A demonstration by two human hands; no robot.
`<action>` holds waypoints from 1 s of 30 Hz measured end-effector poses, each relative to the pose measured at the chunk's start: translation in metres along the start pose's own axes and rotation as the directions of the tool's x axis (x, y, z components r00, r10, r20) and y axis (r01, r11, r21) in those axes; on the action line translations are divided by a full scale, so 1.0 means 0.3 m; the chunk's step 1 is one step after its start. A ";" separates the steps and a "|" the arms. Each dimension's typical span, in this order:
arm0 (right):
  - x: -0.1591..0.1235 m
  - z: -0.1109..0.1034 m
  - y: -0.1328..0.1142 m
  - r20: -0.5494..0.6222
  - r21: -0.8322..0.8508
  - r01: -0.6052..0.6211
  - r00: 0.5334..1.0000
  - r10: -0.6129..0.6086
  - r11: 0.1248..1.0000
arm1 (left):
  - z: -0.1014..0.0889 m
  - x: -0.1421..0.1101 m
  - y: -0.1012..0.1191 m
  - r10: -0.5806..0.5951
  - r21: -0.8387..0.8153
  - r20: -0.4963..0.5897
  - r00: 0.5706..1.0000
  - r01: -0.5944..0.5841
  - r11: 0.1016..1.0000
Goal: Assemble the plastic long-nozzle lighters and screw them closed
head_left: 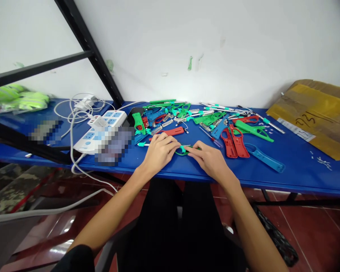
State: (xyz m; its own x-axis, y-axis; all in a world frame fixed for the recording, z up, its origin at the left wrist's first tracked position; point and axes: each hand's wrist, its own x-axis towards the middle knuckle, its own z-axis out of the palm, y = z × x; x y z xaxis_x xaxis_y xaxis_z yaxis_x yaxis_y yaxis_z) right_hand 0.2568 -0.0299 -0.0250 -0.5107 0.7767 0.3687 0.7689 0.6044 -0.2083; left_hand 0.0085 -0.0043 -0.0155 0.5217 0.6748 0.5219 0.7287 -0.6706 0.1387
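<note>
My left hand (160, 152) is closed, its fingertips pressed on the left part of a green lighter casing (181, 153) lying at the table's front. Over that casing sits a small teal plastic piece (183, 148). My right hand (209, 157) is also closed, thumb and index finger pinching at the teal piece from the right. The palms hide much of the casing. Left of my left hand a metal rod with a teal tip (141, 144) sticks out. Just behind the hands lies a red casing half (172, 131).
Loose lighter parts in green, blue and red heap along the wall. Right of my hands are red casing halves (238, 145), a blue casing half (268, 158) and a screwdriver (215, 141). A power strip (110, 120) stands left; a cardboard box (314, 113) leans right.
</note>
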 end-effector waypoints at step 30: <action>-0.026 0.013 0.004 -0.155 -0.010 0.076 0.985 -0.076 0.997 | -0.011 -0.065 0.035 -0.030 -0.108 0.044 0.999 0.034 0.994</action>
State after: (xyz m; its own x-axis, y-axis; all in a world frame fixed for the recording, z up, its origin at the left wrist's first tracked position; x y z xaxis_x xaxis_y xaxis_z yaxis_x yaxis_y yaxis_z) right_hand 0.2603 -0.0346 -0.0317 -0.5018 0.6914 0.5198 0.7320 0.6595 -0.1707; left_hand 0.0046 -0.0256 -0.0213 0.5190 0.7075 0.4796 0.6942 -0.6763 0.2463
